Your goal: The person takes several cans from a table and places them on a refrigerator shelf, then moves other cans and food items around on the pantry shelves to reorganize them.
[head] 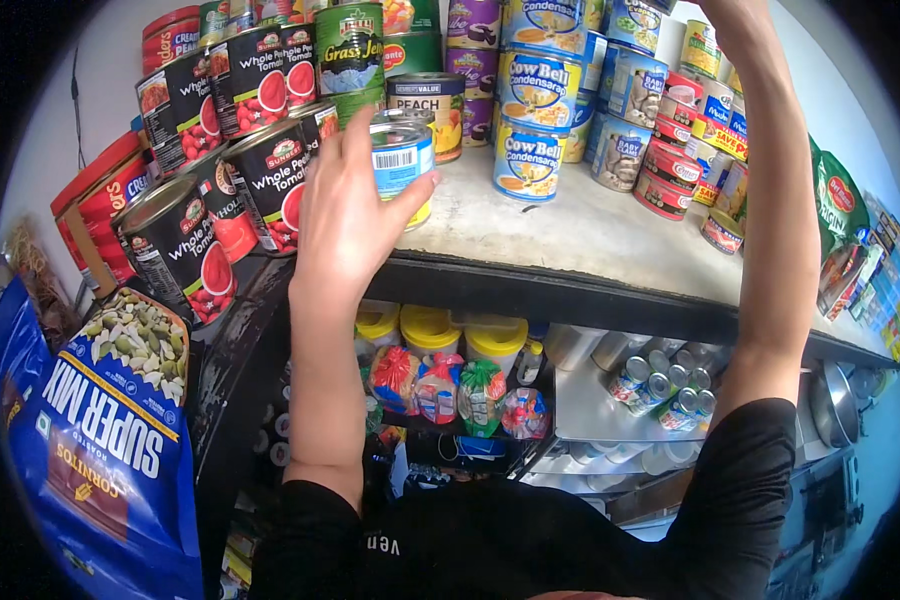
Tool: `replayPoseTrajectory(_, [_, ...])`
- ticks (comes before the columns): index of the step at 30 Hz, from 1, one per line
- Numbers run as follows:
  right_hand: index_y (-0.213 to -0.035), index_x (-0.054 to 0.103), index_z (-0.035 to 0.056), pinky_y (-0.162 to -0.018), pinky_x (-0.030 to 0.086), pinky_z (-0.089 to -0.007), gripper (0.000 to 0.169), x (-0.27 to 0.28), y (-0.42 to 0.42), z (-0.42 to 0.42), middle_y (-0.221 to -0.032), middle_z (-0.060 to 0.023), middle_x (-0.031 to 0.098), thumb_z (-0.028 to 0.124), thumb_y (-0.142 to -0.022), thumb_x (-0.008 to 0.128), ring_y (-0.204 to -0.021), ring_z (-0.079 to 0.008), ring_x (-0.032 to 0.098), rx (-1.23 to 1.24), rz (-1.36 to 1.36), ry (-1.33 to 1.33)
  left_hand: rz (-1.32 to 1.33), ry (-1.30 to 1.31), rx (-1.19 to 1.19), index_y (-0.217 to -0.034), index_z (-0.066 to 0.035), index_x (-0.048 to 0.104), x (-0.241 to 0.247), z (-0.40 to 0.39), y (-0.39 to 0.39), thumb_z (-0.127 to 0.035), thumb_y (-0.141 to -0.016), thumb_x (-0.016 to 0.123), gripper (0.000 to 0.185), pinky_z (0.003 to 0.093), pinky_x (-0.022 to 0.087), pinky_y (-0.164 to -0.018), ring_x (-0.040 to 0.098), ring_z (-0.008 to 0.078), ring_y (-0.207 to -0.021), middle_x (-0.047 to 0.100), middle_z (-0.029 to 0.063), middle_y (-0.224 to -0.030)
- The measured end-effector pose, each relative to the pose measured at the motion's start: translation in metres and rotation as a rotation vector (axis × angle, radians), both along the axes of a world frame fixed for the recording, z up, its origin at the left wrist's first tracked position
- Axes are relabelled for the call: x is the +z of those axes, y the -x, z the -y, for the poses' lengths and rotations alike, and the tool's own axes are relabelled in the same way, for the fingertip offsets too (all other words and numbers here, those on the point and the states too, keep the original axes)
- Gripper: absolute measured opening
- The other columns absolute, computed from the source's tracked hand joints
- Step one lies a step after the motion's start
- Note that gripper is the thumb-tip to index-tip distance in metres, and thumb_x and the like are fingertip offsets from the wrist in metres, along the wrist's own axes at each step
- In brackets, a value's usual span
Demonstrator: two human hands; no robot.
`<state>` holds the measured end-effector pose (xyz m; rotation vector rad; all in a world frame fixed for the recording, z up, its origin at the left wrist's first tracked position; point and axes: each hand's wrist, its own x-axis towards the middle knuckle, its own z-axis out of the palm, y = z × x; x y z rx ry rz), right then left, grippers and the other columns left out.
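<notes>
My left hand (349, 202) is at the front of the shelf top, its thumb and fingers spread around a blue-and-white can (403, 154) with a barcode. Whether the fingers grip the can is hidden. My right arm reaches up at the right, and only the lower part of my right hand (731, 22) shows at the top edge; its fingers are cut off. Beside the left hand are black cans of whole peeled tomato (270, 169) and a peach can (442, 112). Stacked Cow Bell Condensada cans (529, 161) stand between the arms.
Baby clams cans (621, 154) and red tins (667, 180) stand at the right. A blue seed-mix bag (112, 450) is at lower left. Under the dark shelf edge (540, 289) are yellow-lidded tubs (495, 337), bread bags (439, 390) and small shrink-wrapped cans (656, 394).
</notes>
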<state>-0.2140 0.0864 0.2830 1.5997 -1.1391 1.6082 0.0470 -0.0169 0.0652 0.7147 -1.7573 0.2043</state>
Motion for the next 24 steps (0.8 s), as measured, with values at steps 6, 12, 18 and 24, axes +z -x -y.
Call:
replayPoseTrajectory(6, [-0.125,0.04,-0.0006,-0.055,0.053,-0.0276,0.066,-0.034,-0.006,-0.014,-0.093,-0.0184,0.062,0.033,-0.082,0.078,-0.075,-0.0224,0.067,0.168,0.04,-0.038,-0.026,-0.135,-0.203,-0.116,0.0,0.058,0.0,-0.006,0.002,-0.03,-0.074,0.083,0.058,0.0414,0.052,-0.085,0.064,0.0345,-0.098,0.062,0.0197,-0.11])
replayPoseTrajectory(12, [-0.127,0.041,0.0011,-0.055,0.051,-0.0253,0.064,-0.042,0.015,-0.012,-0.091,-0.0158,0.064,0.031,-0.083,0.076,-0.071,-0.0177,0.065,0.114,0.044,-0.093,0.049,-0.143,-0.315,-0.118,0.002,0.056,0.003,-0.001,0.007,-0.027,-0.075,0.083,0.058,0.038,0.051,-0.087,0.064,0.029,-0.101,0.062,0.0179,-0.111])
replayPoseTrajectory(18, [-0.126,0.043,0.0016,-0.057,0.051,-0.0268,0.063,-0.038,0.007,-0.018,-0.089,-0.014,0.063,0.032,-0.082,0.077,-0.076,-0.0174,0.063,0.079,0.127,-0.127,0.18,-0.121,-0.307,-0.124,0.003,0.051,0.008,0.003,0.014,-0.03,-0.08,0.079,0.062,0.0378,0.049,-0.094,0.061,0.0299,-0.11,0.058,0.0198,-0.12])
replayPoseTrajectory(24, [-0.126,0.045,0.0028,-0.067,0.05,-0.0285,0.061,-0.043,0.001,-0.027,-0.095,-0.0144,0.062,0.035,-0.083,0.076,-0.083,-0.0174,0.062,0.117,0.083,-0.11,0.223,0.059,-0.244,-0.127,0.001,0.05,0.005,0.008,0.024,-0.03,-0.078,0.079,0.065,0.0415,0.046,-0.099,0.056,0.0369,-0.115,0.054,0.0219,-0.123])
